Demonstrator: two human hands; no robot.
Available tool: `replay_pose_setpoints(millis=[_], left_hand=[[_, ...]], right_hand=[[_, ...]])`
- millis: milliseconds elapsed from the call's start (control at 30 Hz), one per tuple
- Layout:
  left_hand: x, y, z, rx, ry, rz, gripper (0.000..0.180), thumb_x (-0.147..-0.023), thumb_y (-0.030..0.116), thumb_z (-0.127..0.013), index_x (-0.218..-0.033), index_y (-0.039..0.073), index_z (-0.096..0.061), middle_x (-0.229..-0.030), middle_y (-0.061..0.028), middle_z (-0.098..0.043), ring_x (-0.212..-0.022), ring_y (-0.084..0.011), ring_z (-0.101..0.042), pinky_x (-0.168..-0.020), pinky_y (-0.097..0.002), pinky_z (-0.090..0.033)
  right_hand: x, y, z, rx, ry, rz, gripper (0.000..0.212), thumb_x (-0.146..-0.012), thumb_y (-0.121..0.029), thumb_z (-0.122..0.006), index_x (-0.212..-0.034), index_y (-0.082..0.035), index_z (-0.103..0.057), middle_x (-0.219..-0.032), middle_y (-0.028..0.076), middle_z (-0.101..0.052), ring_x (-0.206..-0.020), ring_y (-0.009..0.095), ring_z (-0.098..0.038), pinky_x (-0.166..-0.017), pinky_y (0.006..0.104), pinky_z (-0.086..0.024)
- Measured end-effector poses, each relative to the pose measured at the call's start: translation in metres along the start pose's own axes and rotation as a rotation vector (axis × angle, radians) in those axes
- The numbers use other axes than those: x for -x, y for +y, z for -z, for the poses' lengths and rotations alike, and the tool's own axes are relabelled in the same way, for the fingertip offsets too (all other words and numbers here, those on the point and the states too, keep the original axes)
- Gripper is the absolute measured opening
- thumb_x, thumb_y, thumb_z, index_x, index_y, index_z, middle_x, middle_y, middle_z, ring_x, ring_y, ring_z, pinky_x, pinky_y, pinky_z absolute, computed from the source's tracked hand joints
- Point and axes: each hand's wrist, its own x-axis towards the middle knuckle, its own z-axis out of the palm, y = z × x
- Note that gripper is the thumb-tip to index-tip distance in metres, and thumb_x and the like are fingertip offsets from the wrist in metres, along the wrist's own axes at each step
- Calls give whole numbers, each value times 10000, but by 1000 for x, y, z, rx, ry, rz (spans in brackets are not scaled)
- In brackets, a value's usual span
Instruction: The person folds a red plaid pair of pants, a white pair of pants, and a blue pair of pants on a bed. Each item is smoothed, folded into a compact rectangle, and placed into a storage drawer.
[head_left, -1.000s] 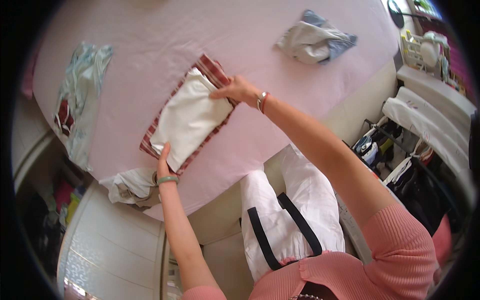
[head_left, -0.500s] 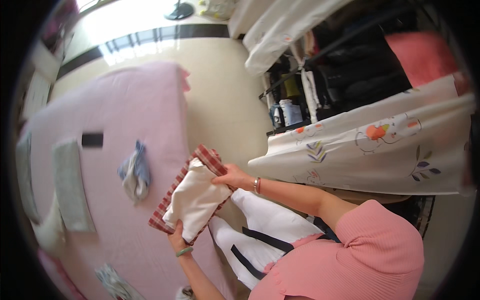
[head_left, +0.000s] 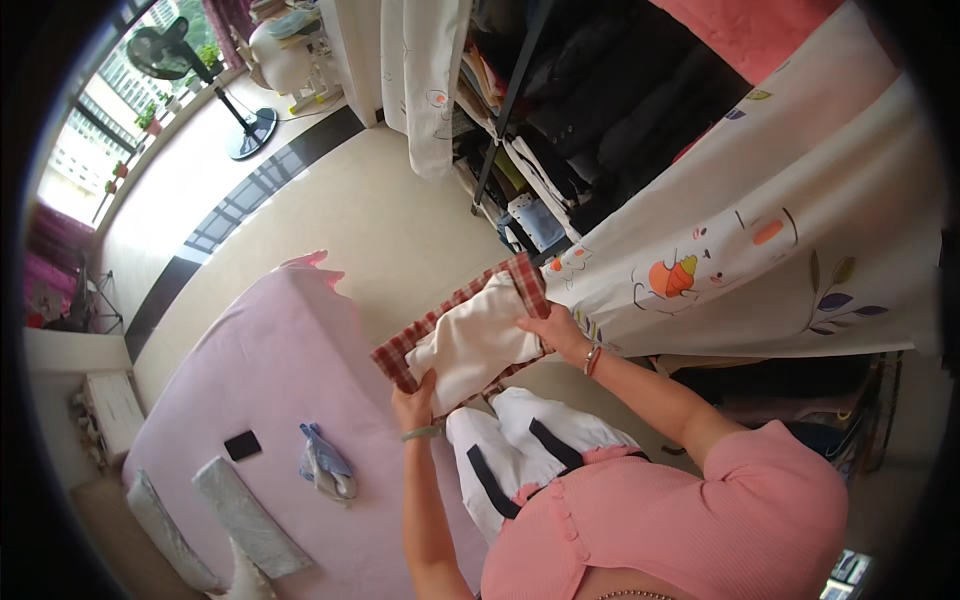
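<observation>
As we look down the arms, we've got a folded white cloth (head_left: pixel 478 338) lying on a folded red plaid cloth (head_left: pixel 528 284), the pair held up as one stack, sitting in our view between the pink-sheeted bed (head_left: pixel 255 345) and the printed white curtain (head_left: pixel 740 250). Our call on the handling: light, soft, floppy, nothing to break, though the smooth-looking white layer could slide over the plaid on a steep tilt. The folds look loose (just see those wrinkles across the white!), so the middle would probably sag without support at both ends. The place to take it, we'd say, is the opposite short ends, thumbs above, fingers well under both layers. And here's how we stand: the left grip (head_left: pixel 412 403) is closed at the near left corner, thumb on the white; the right grip (head_left: pixel 562 335) is closed at the right end, thumb over the white's edge. The stack spans the space between them, left end lower in view, plaid border showing along the far side. How firmly we're squeezing, we can't tell; the fingers underneath are hidden.
</observation>
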Motion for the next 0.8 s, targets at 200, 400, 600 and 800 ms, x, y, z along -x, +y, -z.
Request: replay_pose_setpoints(millis=[200,400,600,800], left_hand=[[-79,-16,-26,-99,-150,53,331,-792,84,-769,-1091,9,-649,-1013,-60,-700,-877,-145,-644,-797,-299,-524],[-164,-27,-39,-323,-264,104,360,-720,186,-794,-1028,36,-682,-866,-86,-726,-795,-152,-661,-743,-337,-518],[-258,-18,-79,-559,-357,36,377,-757,173,-751,-1096,32,-668,-946,-124,-731,-842,-233,-700,-766,-352,-527],[-326,-67,-169,-673,-421,-75,471,-807,249,-720,-1231,119,-563,-924,-207,-682,-881,-435,-625,-726,-477,-495]], right_hand=[[-37,31,-1,-215,155,-97,207,-795,-201,-755,-869,-19,-691,-778,-9,-654,-654,83,-569,-599,273,-478],[-87,37,-21,-294,254,-286,191,-816,-155,-740,-906,5,-685,-811,21,-678,-755,100,-629,-703,273,-506],[-159,52,-46,-296,423,-301,191,-813,-194,-740,-857,-35,-642,-787,-32,-602,-690,69,-518,-633,280,-446],[-285,119,-30,-96,555,-271,256,-798,-254,-735,-824,-12,-653,-731,7,-619,-646,107,-495,-613,309,-431]])
